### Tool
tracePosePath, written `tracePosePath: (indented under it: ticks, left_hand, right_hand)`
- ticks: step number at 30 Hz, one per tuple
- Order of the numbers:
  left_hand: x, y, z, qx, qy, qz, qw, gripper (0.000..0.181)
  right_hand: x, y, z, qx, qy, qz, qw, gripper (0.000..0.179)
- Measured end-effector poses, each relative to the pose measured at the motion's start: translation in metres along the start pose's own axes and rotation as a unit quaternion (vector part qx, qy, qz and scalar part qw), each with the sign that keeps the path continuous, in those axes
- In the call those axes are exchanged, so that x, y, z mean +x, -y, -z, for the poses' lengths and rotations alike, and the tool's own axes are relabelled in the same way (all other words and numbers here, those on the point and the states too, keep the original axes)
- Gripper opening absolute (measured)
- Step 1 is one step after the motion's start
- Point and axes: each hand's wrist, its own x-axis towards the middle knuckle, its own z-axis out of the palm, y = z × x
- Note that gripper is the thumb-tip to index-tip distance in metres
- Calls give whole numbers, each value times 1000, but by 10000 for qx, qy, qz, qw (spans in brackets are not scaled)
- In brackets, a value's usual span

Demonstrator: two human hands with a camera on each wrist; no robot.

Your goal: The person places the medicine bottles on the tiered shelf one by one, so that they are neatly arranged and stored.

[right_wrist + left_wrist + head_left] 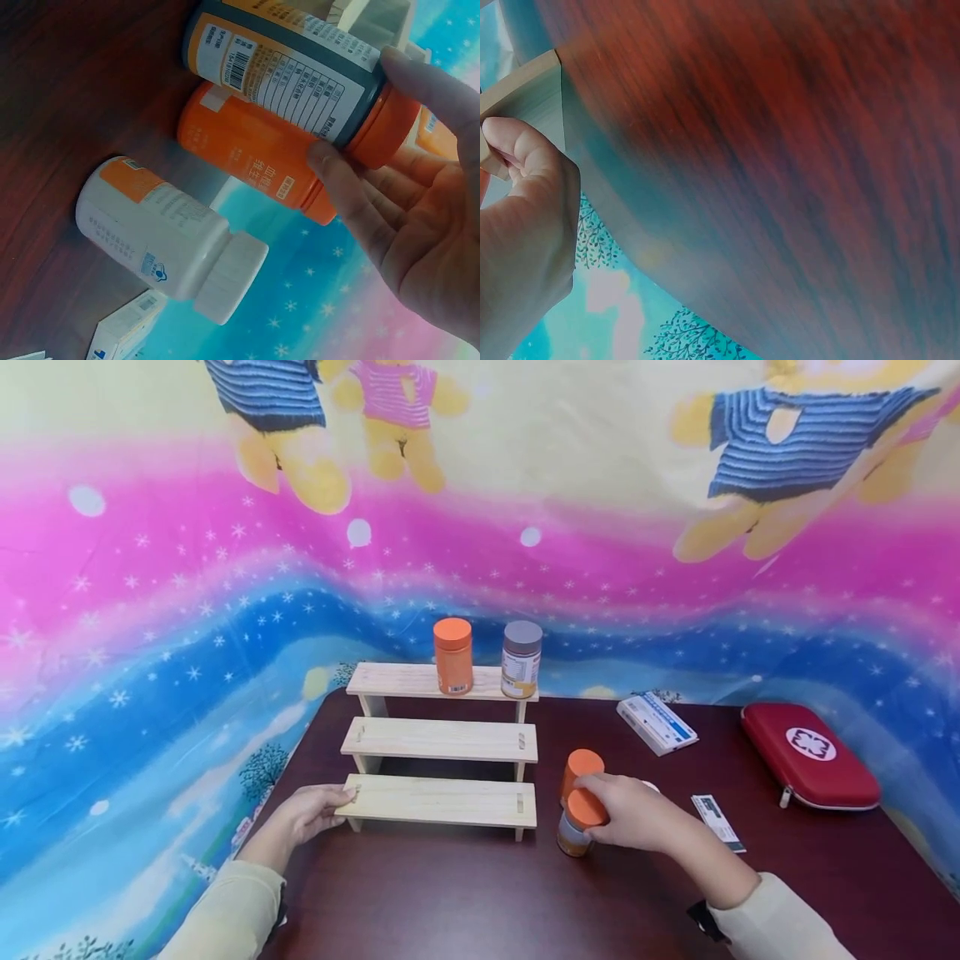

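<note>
My left hand (311, 812) grips the left end of the lowest step of a three-step wooden rack (442, 799); in the left wrist view the thumb lies on the board's edge (521, 79). To the rack's right, my right hand (633, 810) holds a grey pill bottle with an orange cap (576, 835) near its cap. Right behind it stands an orange pill bottle (581, 764). A white pill bottle (154, 225) stands nearby, mostly hidden by the hand in the head view. On the top step are an orange bottle (453, 656) and a grey-capped bottle (521, 660).
A white and blue medicine box (657, 722) lies at the back right, beside a red zipped case (810, 756). A small flat packet (717, 822) lies right of my right hand. Behind the dark table (450, 893) hangs a patterned cloth (600, 585).
</note>
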Motion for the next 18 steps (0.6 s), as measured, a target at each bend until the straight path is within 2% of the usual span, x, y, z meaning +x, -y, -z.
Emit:
tracePosePath:
  ticks: [11,18]
  left_hand:
    - [0,0,0,-87,-2,-9,10000,65]
    - [0,1,1,-92,16,3,10000,65]
  right_hand:
    - [3,-7,16,261,133,455,9985,51]
    - [7,-3,34,629,-30,681,9957,54]
